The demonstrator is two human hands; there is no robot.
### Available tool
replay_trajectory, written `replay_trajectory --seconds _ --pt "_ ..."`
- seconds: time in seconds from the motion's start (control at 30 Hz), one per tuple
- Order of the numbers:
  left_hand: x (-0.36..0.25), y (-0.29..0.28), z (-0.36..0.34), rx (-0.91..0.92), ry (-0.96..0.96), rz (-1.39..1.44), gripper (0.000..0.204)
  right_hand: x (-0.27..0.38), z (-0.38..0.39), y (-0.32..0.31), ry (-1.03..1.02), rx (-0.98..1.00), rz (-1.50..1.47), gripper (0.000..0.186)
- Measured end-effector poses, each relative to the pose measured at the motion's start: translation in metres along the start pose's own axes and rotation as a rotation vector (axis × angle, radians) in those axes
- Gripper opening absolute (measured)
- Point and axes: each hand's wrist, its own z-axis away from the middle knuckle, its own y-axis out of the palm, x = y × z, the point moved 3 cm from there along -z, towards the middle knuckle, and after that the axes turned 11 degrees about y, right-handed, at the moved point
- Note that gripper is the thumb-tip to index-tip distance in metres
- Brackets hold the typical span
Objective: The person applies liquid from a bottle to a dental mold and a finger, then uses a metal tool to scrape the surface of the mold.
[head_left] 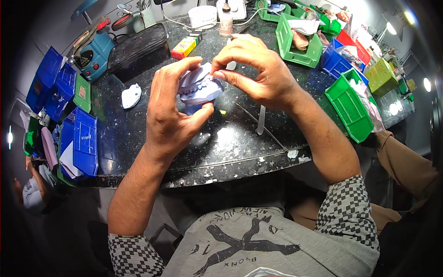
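Note:
My left hand [166,108] is closed around a pale blue-grey plaster dental model [199,92], thumb under its base and fingers over the top. Upper and lower tooth rows meet, facing me. At the model's upper right edge, the thumb and forefinger of my right hand [258,71] pinch together against the teeth. Whatever sits between those fingertips is too small to make out. Below my right hand lie a pale flat spatula [261,121] and a thin metal instrument [272,137]. A loose plaster piece [131,96] rests left of my left hand.
A black case [140,51], a yellow-red box [186,45], a bottle [226,22] and a white tub [203,17] stand behind. Blue bins [85,143] line the left, near a teal machine [94,55]. Green bins [349,108] crowd the right. Other people sit at both sides.

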Motion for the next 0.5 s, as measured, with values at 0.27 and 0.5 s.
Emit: replay_trajectory --seconds 0.27,0.5 --pt "0.0 0.0005 0.0001 0.004 0.009 0.004 0.071 0.0039 0.0005 -0.0022 -0.065 -0.035 0.09 0.015" --pt "0.0004 0.0006 0.0007 -0.007 0.001 0.001 0.07 0.004 0.0014 -0.0019 -0.076 -0.052 0.087 0.015"
